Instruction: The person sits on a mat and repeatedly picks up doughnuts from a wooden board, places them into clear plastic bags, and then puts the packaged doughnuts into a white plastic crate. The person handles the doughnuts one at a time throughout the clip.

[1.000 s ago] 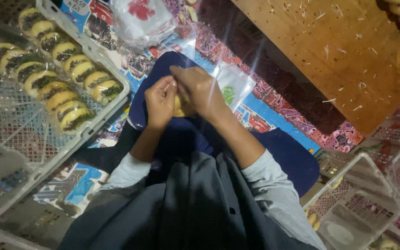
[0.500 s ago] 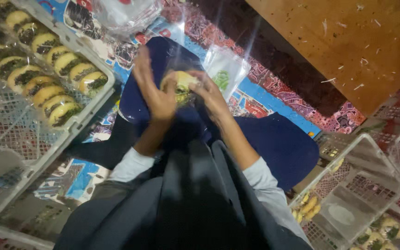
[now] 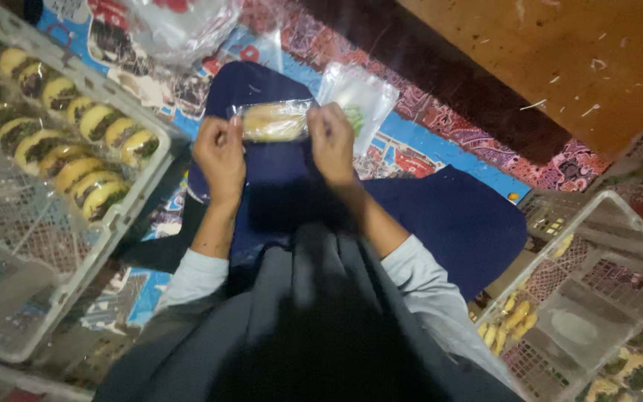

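The left hand [image 3: 219, 155] pinches one end of a clear wrapped pastry [image 3: 275, 121] and the right hand [image 3: 332, 141] pinches the other, holding it level above the dark blue lap. It looks light and soft — the film slippery, the filling easily crushed — so the wrapper ends seem the safest grip. Just beyond lies a stack of empty clear bags [image 3: 359, 97]. To the left, a white crate [image 3: 124, 216] holds rows of yellow pastries with dark filling; at right, another crate [image 3: 597, 216] holds a few.

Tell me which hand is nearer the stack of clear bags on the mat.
Right. The right hand sits just beside the clear bags; the left hand is farther off, across the wrapped bun.
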